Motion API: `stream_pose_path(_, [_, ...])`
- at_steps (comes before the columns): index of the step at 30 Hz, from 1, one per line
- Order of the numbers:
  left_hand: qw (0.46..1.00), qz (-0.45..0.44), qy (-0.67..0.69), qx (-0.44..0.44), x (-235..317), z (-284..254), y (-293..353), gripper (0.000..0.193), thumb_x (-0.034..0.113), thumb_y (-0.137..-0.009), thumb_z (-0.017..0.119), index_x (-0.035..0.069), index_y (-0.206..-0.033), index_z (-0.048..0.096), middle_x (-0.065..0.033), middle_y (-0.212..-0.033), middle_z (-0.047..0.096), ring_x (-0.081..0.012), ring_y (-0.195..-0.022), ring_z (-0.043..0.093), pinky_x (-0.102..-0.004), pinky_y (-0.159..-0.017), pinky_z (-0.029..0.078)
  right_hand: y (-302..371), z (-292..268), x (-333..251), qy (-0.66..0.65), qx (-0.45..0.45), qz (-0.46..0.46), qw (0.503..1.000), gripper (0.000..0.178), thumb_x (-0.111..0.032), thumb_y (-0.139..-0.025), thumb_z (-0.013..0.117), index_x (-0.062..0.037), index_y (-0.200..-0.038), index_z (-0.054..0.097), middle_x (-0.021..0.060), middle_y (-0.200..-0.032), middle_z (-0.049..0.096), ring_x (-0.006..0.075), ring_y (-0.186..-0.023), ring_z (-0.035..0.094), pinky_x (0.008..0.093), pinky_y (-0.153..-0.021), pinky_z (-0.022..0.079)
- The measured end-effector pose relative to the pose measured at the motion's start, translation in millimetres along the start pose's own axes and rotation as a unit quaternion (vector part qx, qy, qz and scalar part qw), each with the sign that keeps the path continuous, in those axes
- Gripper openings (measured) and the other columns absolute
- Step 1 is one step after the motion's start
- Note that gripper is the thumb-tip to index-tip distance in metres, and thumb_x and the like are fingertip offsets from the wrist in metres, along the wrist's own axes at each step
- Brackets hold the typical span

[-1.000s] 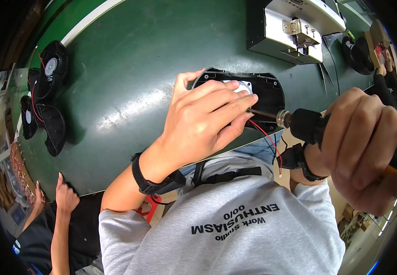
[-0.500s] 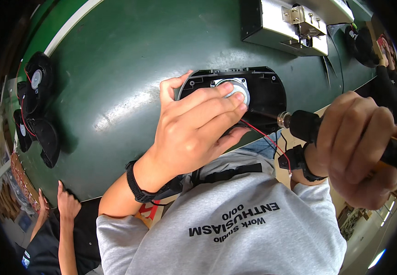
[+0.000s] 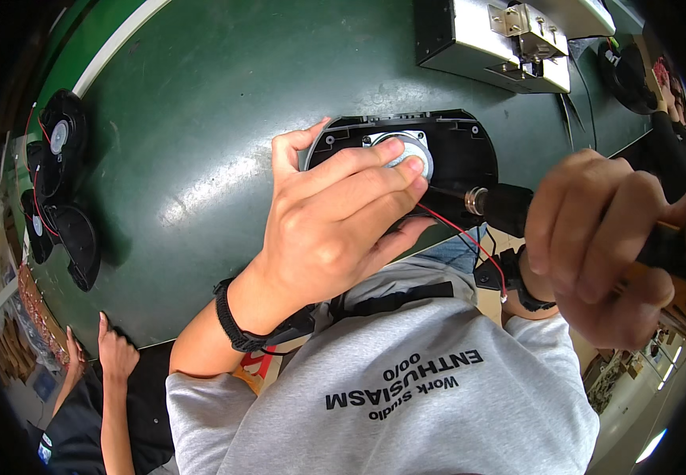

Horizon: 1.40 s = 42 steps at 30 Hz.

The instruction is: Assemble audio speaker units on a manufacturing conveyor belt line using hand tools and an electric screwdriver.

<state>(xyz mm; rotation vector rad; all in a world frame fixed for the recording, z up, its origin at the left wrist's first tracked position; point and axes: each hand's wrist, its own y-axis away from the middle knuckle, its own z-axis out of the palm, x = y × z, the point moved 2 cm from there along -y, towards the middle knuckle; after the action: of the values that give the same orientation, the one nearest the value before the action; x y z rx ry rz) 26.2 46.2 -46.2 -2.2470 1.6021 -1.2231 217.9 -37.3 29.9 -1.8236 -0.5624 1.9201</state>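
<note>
Nearest, at the bottom of the frame, is the wearer's grey T-shirt with dark lettering. At centre right, the right hand is closed, fingers curled around an electric screwdriver lying roughly left to right, its bit pointing left. The bit's tip is lost near the other hand's fingertips, so contact with a screw cannot be told. The left hand reaches up from lower centre, palm down and half open, three fingertips pressing a round silver speaker driver, one finger around the far left rim and the thumb low at the near side, holding a black speaker housing. This one housing sits just above centre, open side up, long axis left to right, at the near edge of a green table. One red wire trails down right from it, beside black wire. Each wrist wears a black strap, two in all. At lower left are a co-worker's two hands. Farther up the left edge, black shells show two speaker drivers. One metal machine stands upper right; one black shell lies beyond it.
</note>
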Motion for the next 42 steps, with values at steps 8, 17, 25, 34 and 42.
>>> stream_pose_path(8, [1.0, 0.005, -0.005, 0.01, 0.3, 2.0, 2.8, 0.034, 0.019, -0.06, 0.094, 0.01, -0.09, 0.08, 0.0018, -0.103, 0.078, -0.0181, -0.098, 0.075, -0.038, -0.083, 0.041, 0.7, 3.4, 0.9, 0.011, -0.01, 0.009, 1.0, 0.04, -0.028, -0.106, 0.06, -0.0178, -0.142, 0.046, -0.0041, -0.072, 0.057, 0.0062, -0.051, 0.055, 0.0216, -0.047, 0.051])
stream_pose_path(17, [1.0, 0.002, 0.01, 0.022, 1.2, 6.0, 6.2, 0.033, 0.022, -0.064, 0.093, 0.011, -0.092, 0.08, 0.0032, -0.104, 0.078, -0.0167, -0.1, 0.074, -0.0388, -0.082, 0.038, -2.1, 17.2, -2.0, 0.046, 0.007, 0.045, 0.998, 0.024, -0.026, -0.106, 0.06, -0.0197, -0.126, 0.047, -0.0037, -0.072, 0.058, 0.0077, -0.05, 0.054, 0.0233, -0.046, 0.049])
stream_pose_path(25, [1.0, 0.007, 0.003, 0.015, -1.4, 2.5, 2.2, 0.033, 0.023, -0.065, 0.093, 0.012, -0.094, 0.08, 0.004, -0.102, 0.077, -0.0158, -0.099, 0.074, -0.0397, -0.079, 0.035, -13.1, 13.4, -0.5, 0.066, -0.049, 0.059, 0.995, 0.025, -0.022, -0.105, 0.061, -0.0172, -0.118, 0.04, -0.0031, -0.071, 0.057, 0.0098, -0.049, 0.054, 0.0257, -0.044, 0.048])
stream_pose_path(34, [0.998, 0.017, 0.052, -0.025, -10.8, -19.5, 8.3, 0.025, 0.005, -0.07, 0.086, 0.013, -0.091, 0.076, -0.0006, -0.111, 0.074, -0.0216, -0.113, 0.07, -0.0413, -0.09, 0.045, -16.6, 1.0, -10.7, -0.091, 0.056, -0.093, 0.99, 0.072, -0.035, -0.098, 0.068, -0.0023, -0.149, 0.03, 0.0032, -0.084, 0.054, 0.0129, -0.062, 0.049, 0.0276, -0.056, 0.045])
stream_pose_path(42, [0.968, -0.092, -0.192, 0.129, -140.5, -78.0, -111.1, 0.018, 0.017, -0.075, 0.083, 0.009, -0.089, 0.078, -0.0094, -0.111, 0.071, -0.0309, -0.113, 0.064, -0.0463, -0.096, 0.051, 20.2, -21.0, 8.9, 0.012, 0.238, 0.037, 0.97, 0.066, -0.031, -0.103, 0.055, 0.0078, -0.15, 0.03, 0.0129, -0.094, 0.056, 0.0198, -0.073, 0.057, 0.0359, -0.068, 0.054])
